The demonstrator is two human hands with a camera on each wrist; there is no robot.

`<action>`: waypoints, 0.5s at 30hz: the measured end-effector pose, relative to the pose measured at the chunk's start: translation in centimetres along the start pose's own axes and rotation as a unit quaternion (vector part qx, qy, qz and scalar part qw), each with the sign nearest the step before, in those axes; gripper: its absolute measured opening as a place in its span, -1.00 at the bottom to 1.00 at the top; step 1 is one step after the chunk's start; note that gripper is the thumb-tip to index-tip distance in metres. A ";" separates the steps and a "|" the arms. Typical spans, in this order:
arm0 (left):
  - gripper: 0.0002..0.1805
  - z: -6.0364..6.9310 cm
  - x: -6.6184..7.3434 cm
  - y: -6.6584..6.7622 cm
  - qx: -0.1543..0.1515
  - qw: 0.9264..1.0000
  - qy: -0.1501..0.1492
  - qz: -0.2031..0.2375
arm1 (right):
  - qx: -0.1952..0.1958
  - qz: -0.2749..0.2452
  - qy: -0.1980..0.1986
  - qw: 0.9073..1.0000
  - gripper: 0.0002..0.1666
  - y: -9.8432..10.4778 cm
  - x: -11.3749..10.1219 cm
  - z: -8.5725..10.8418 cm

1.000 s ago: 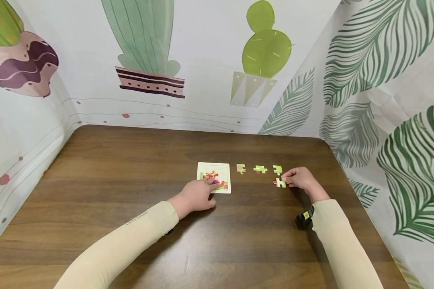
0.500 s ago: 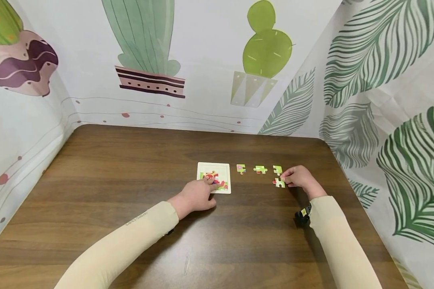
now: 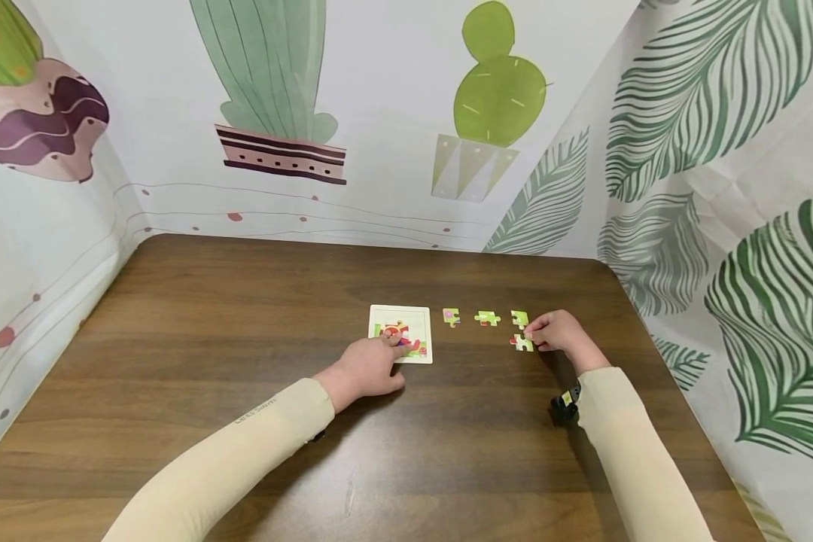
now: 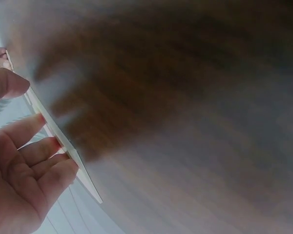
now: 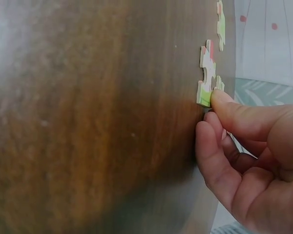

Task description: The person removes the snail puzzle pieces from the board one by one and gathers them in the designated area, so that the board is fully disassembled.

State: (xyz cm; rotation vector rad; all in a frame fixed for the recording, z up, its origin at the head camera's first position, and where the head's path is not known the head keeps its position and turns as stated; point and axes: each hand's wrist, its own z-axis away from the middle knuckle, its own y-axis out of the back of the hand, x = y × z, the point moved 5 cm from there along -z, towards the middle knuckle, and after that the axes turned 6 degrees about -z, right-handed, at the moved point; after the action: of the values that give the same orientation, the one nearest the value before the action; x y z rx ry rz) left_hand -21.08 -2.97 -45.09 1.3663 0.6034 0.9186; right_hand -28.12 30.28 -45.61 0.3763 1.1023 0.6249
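In the head view a square jigsaw board (image 3: 417, 313) with a pale rim lies on the table, part of its red and green picture in place. My left hand (image 3: 367, 367) rests on it, fingers fairly straight on the picture; the left wrist view shows the fingertips along the board's edge (image 4: 90, 187). Over to the right, my right hand (image 3: 561, 333) pinches the edge of a green and white puzzle piece (image 3: 523, 344). From the right wrist, my thumb lies against that piece (image 5: 203, 95), which is flat on the table.
Three more puzzle pieces lie in a row right of the board: one with a pink flower (image 3: 451, 316), a green one (image 3: 487, 318), and another green one (image 3: 519, 318) just behind the pinched piece. A patterned wall cloth (image 3: 393, 150) borders the brown table (image 3: 257, 301).
My right hand has shifted slightly left, and the pinched puzzle piece has slid a little left with it. My left hand stays on the board.
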 end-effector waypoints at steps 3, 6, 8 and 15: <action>-0.36 0.1 0.0 0.0 -0.001 1.000 0.001 0.000 | 0.003 -0.001 0.003 1.000 -0.71 0.0 0.0 0.0; -0.37 0.0 0.0 0.0 0.002 1.000 0.003 0.000 | 0.007 -0.003 0.006 1.000 -0.72 0.1 0.0 0.0; -0.37 0.0 0.0 0.0 0.000 1.000 0.003 -0.001 | 0.009 -0.004 0.007 1.000 -0.72 0.1 0.0 0.1; -0.37 -0.1 -0.2 0.2 -0.001 1.000 -0.003 0.010 | 0.006 -0.009 0.006 1.000 -0.68 0.1 0.2 0.3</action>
State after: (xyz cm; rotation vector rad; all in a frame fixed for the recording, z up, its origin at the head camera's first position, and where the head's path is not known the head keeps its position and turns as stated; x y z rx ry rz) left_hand -21.30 -3.08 -44.94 1.3754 0.5860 0.9307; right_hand -27.79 30.54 -45.54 0.3724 1.1208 0.6064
